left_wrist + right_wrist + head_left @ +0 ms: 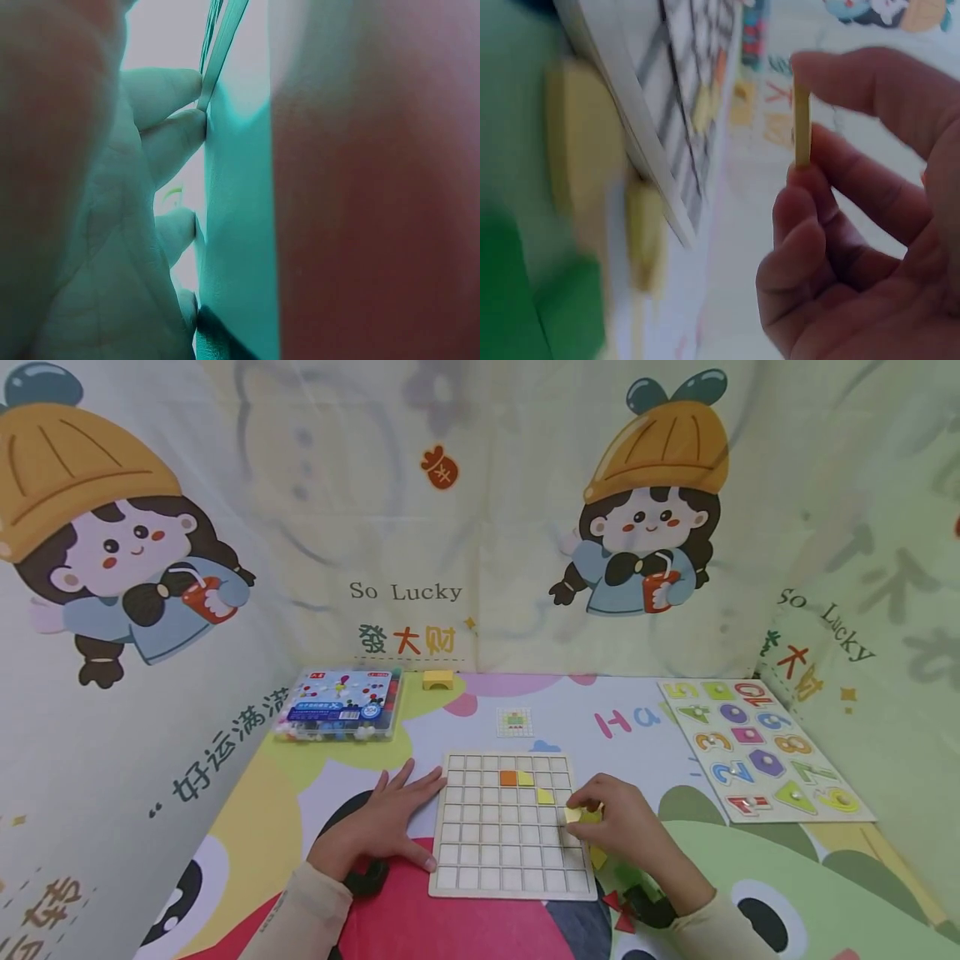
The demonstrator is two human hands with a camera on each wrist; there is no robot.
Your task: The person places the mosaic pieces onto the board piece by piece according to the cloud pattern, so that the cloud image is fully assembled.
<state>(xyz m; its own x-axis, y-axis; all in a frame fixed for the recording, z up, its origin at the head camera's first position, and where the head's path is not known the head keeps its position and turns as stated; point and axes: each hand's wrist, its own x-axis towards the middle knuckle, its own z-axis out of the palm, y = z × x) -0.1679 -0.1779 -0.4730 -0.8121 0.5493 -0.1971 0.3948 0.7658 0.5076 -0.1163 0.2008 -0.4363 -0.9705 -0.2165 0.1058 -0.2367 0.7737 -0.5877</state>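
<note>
A pale wooden grid board (480, 857) lies on the patterned mat. In its upper rows sit an orange square tile (508, 778) and two yellow tiles, one beside it (525, 778) and one a row lower (545, 797). My left hand (382, 818) rests spread on the mat, with fingertips and thumb touching the board's left edge. Above the board's right edge, my right hand (617, 818) pinches a thin yellow tile (802, 124) between thumb and fingers. Under that hand lie loose yellow, green and red tiles (625, 923), partly hidden by it.
A small pattern card (515, 722) lies behind the board. At the back left are a clear plastic case (341, 706) of colourful parts and a yellow arch block (438, 680). A number-and-shape puzzle board (757, 752) lies at the right. Printed cloth walls surround the mat.
</note>
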